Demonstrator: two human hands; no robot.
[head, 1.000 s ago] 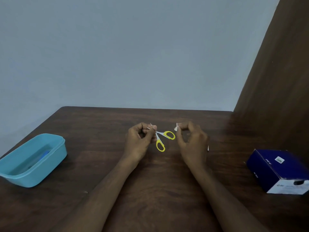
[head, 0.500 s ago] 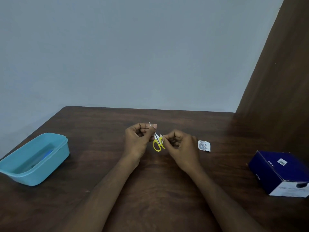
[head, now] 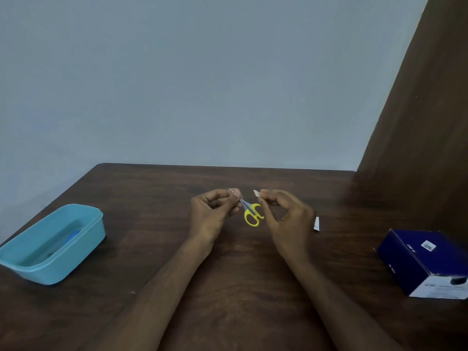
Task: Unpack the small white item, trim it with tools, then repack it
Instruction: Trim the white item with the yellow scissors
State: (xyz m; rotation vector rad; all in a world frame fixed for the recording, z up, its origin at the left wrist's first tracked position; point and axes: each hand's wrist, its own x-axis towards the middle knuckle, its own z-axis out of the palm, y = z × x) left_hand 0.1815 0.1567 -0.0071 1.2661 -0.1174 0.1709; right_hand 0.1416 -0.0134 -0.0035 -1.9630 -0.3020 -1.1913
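My left hand [head: 214, 211] is closed on the blade end of small yellow-handled scissors [head: 252, 216]. A thin metal tip sticks up past its fingers and the handles hang down to the right. My right hand [head: 286, 219] pinches a small white item [head: 256, 193] between thumb and fingertips, just right of the blades and apart from them. A white packet [head: 316, 224] lies on the table [head: 228, 274], mostly hidden behind my right hand.
A light blue plastic tub [head: 50, 244] with something blue inside stands at the left edge. A dark blue box [head: 428, 262] sits at the right. A brown panel [head: 417, 148] rises at the right, and a grey wall stands behind the table.
My right hand has lifted away from the scissor handles, holding the white item up, and now covers most of the white packet. My left hand has stayed in place.
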